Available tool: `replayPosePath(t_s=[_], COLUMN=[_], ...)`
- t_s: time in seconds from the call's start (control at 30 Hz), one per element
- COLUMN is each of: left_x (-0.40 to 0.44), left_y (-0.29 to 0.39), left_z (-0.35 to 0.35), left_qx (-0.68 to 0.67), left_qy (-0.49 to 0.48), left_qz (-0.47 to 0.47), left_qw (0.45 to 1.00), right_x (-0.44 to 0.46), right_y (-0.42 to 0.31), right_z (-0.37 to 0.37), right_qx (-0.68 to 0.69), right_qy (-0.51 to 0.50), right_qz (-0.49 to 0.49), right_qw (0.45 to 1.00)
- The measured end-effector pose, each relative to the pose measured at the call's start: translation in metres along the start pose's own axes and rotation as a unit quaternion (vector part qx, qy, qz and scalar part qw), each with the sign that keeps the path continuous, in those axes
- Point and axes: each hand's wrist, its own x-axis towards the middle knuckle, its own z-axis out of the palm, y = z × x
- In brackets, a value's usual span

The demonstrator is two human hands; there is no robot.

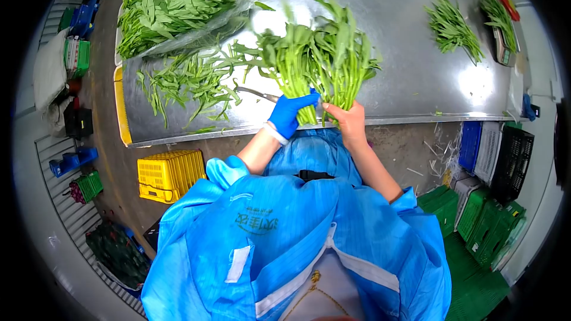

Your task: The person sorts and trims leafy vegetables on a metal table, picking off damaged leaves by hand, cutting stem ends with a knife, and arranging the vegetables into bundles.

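Note:
My left hand [288, 114], in a blue glove, is closed around the stems of a bunch of leafy greens [286, 62]. A curved metal blade [257, 93] sticks out to the left from beside that hand. My right hand [347, 120], bare, grips the stems of a second bunch of leafy greens [344, 59]. The two bunches stand side by side and touch, over the front edge of the metal table [404, 92]. Loose leaves and stems [190, 83] lie on the table left of my hands.
A large heap of greens [178, 0] in clear plastic fills the table's back left. At the right are a small bunch [453, 27] and another on a scale [502, 50]. A yellow crate [171, 175] stands on the floor at the left, green crates [491, 232] at the right.

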Motion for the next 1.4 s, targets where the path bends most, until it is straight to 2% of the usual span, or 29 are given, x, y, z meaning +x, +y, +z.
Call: replayPosePath(t_s=[0.13,0.27,0.3,0.4,0.47,0.5,0.6,0.63,0.67,0.73,0.8,0.83,0.87,0.93,1.07,1.17,1.27,1.37,1.4], left_x=[0.003,0.0,-0.001,-0.007,-0.012,-0.015,-0.016,-0.012,-0.008,-0.012,-0.01,-0.009,-0.01,-0.012,-0.014,-0.021,-0.027,-0.031,-0.03], left_y=[0.002,0.012,0.015,0.024,0.029,0.033,0.048,0.049,0.05,0.054,0.05,0.046,0.038,0.027,0.025,0.033,0.035,0.05,0.058], left_z=[0.012,0.012,0.01,0.001,-0.002,-0.005,-0.006,-0.017,-0.019,-0.005,0.002,0.003,0.01,0.019,0.02,0.018,0.004,0.001,0.005], left_qx=[0.118,0.096,0.068,0.001,-0.036,-0.034,0.162,0.277,0.327,0.196,0.203,0.196,0.218,0.218,0.146,0.095,0.076,0.092,0.167], left_qy=[0.011,-0.004,-0.016,-0.014,-0.002,-0.026,0.008,0.065,0.125,0.113,0.078,0.053,0.039,0.037,0.026,-0.025,-0.031,-0.018,0.015], left_qz=[0.052,0.033,0.017,-0.023,-0.025,-0.014,0.077,0.089,0.125,0.116,0.1,0.06,0.082,0.045,0.067,0.008,-0.007,0.035,0.086], left_qw=[0.992,0.995,0.997,1.0,0.999,0.999,0.984,0.954,0.929,0.967,0.971,0.977,0.972,0.974,0.987,0.995,0.997,0.995,0.982], right_x=[-0.001,0.005,0.008,0.018,0.026,0.027,0.027,0.023,0.02,0.021,0.02,0.018,0.016,0.013,0.015,0.017,0.042,0.046,0.044], right_y=[-0.008,-0.006,-0.002,-0.001,0.004,0.004,-0.001,-0.007,-0.01,-0.005,-0.002,-0.003,-0.005,-0.008,-0.007,0.001,0.019,0.0,-0.01], right_z=[0.004,-0.004,-0.004,-0.009,-0.021,-0.026,-0.029,-0.023,-0.017,-0.008,0.002,0.009,0.015,0.026,0.024,0.02,-0.001,-0.025,-0.028], right_qx=[-0.066,-0.012,0.087,0.145,0.184,0.2,0.177,0.164,0.151,0.123,0.084,0.082,0.074,0.058,0.075,0.079,0.239,0.199,0.165], right_qy=[-0.051,-0.088,-0.085,0.017,0.034,0.035,0.032,0.031,0.03,0.029,0.023,0.027,0.018,0.002,-0.016,-0.015,0.069,0.088,0.097], right_qz=[0.007,0.08,0.077,0.093,0.093,0.089,0.064,0.048,0.032,-0.001,-0.027,-0.024,-0.024,-0.026,-0.008,0.028,0.103,0.021,-0.019], right_qw=[0.996,0.993,0.99,0.985,0.978,0.975,0.982,0.985,0.988,0.992,0.996,0.996,0.997,0.998,0.997,0.996,0.963,0.976,0.981])
